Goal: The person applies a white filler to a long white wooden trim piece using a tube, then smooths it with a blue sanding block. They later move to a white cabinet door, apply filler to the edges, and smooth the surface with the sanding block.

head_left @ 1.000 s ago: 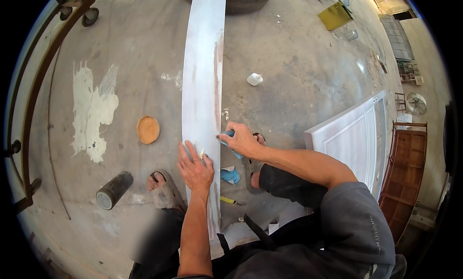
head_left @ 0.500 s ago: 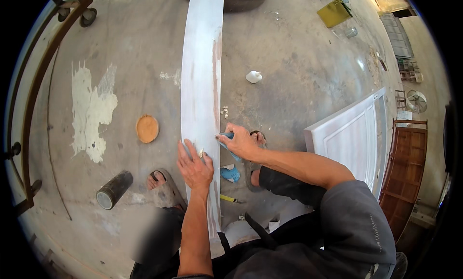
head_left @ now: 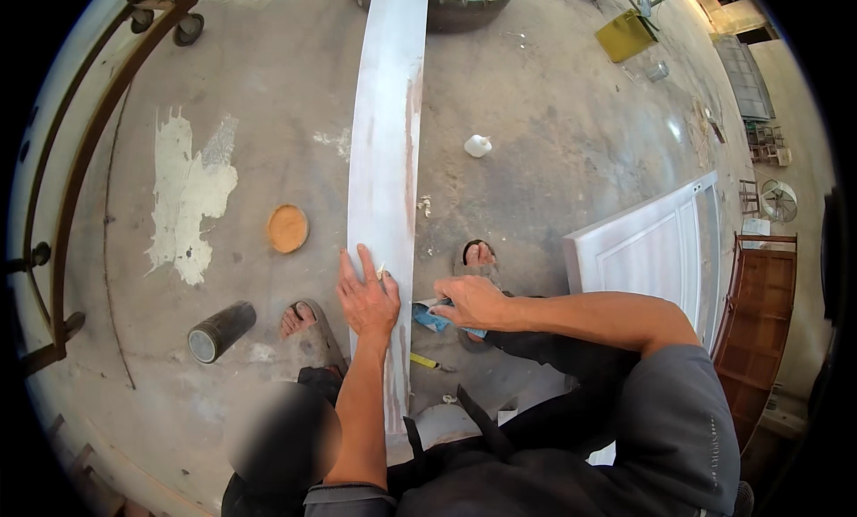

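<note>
A long white-painted board with a bare, brownish strip along its right edge runs away from me. My left hand lies on it with fingers spread, pressing flat; a small whitish bit shows between thumb and forefinger. Just off the board's right edge, my right hand is closed around a folded piece of blue sandpaper, mostly hidden by the fingers. Beside that hand, a second blue piece lies low near the board.
An orange-filled round dish and a dark cylinder are on the floor at left. A white bottle stands right of the board. A white panelled door leans at right. A yellow tape measure lies near my feet; a tyre sits beyond.
My right hand has come off the board's edge, moving right and toward me with the sandpaper. The left hand stays on the board. The whole view has shifted slightly.
</note>
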The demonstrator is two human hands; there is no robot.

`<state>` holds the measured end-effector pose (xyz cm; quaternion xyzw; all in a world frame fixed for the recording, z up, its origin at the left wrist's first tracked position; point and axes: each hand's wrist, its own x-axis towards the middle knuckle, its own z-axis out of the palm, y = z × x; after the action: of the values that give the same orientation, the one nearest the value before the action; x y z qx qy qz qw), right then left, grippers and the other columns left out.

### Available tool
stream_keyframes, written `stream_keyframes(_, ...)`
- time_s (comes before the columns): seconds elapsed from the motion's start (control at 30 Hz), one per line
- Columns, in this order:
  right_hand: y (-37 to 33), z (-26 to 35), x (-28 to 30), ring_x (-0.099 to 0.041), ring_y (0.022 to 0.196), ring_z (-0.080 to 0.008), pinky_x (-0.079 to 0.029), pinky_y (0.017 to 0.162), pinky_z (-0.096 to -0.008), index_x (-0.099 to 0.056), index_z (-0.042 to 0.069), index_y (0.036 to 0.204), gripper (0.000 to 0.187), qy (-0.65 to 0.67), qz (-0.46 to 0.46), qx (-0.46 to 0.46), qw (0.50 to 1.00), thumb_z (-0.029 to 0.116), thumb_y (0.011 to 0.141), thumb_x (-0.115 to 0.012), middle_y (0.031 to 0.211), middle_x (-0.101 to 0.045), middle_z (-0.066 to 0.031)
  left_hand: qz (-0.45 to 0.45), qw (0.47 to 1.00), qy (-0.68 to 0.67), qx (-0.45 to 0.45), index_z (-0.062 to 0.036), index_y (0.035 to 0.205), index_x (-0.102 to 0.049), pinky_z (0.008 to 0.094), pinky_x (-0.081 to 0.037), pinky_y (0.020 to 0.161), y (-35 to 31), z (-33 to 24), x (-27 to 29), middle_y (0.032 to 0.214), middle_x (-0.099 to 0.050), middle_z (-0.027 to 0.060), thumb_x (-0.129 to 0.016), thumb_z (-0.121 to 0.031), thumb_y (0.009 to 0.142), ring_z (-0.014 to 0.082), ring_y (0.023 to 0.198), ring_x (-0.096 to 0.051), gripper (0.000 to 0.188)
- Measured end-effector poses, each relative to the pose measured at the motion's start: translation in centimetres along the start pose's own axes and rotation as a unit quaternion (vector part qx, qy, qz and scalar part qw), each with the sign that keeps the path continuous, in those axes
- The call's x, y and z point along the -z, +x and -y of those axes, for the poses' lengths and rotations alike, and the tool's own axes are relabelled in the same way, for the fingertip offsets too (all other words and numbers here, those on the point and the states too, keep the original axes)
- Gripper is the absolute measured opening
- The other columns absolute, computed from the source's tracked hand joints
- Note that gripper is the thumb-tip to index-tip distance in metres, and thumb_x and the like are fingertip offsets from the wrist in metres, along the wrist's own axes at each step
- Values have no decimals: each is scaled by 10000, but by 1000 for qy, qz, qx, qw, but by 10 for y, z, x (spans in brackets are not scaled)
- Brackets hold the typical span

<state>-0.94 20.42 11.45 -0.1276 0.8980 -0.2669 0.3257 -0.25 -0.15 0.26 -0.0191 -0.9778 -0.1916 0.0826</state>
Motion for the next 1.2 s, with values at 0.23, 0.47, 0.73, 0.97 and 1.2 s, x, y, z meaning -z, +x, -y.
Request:
stream_keyframes(0.23,-135,59,137,-669,804,-403,-533,643,-471,-588,48,1008,231,-133,-95,97,982,227,940,-719,906,-661,-152,18,998,-42,-35,-57,1595,-361,504,-437,1075,-10,14,16,1615,-326,232,-585,-187,1010,418,1390,-458,640)
stream_keyframes(0.47,-185,74,131,-653,725,-346,-523,580,-425,-574,54,947,221,-168,-190,183,950,203,922,-735,877,-637,-114,101,965,-70,231,-15,1558,-379,496,-437,1091,-114,36,26,1569,-425,221,-553,-177,1022,380,1386,-487,587)
stream_keyframes(0.73,-182,93,128,-668,746,-349,-532,605,-438,-583,65,952,213,-114,-225,257,933,224,930,-724,880,-649,-92,70,995,-22,62,39,1598,-262,485,-241,1252,-86,3,44,1666,-280,229,-563,-239,1017,378,1549,-262,711)
stream_keyframes(0.97,-176,90,136,-658,745,-368,-525,620,-445,-595,64,951,189,-74,-252,259,929,192,923,-731,870,-663,-112,308,924,-209,-91,27,1597,-267,508,-251,1245,-26,-65,28,1648,-304,243,-580,-228,1000,415,1539,-260,720)
stream_keyframes(1.2,-177,79,142,-643,758,-396,-518,642,-458,-617,59,968,188,-56,-245,243,937,194,922,-738,878,-671,-135,107,991,-28,-71,34,1609,-234,492,-211,1266,-76,-29,16,1669,-277,225,-575,-321,1022,374,1554,-247,766)
